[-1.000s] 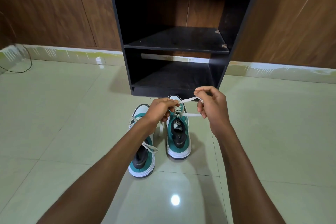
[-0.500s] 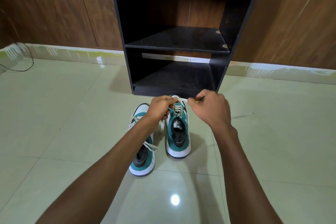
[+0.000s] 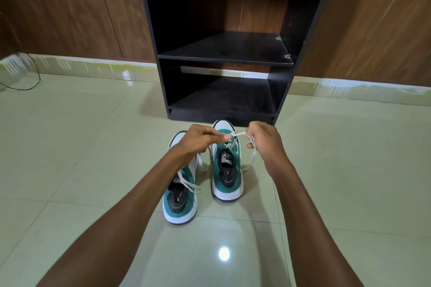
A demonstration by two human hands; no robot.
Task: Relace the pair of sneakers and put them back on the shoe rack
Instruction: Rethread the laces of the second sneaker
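Two teal-and-white sneakers stand on the tiled floor, toes toward the black shoe rack [image 3: 233, 53]. The right sneaker [image 3: 227, 170] sits just before the rack's base. My left hand [image 3: 198, 138] pinches its white lace [image 3: 240, 134] above the eyelets. My right hand [image 3: 263, 141] holds the other end of that lace, which trails down beside the shoe. The left sneaker [image 3: 180, 198] lies nearer me, partly hidden under my left forearm, its lace loose across the tongue.
The rack's shelves hold nothing. Wood-panelled wall [image 3: 70, 7] runs behind it with a pale skirting. A dark cable [image 3: 28, 77] lies on the floor at far left. Glossy tiles stretch to both sides.
My right hand first swung in toward the left hand, then moved slightly right and down, drawing the lace out so a length now hangs beside the right sneaker. The left hand stayed put.
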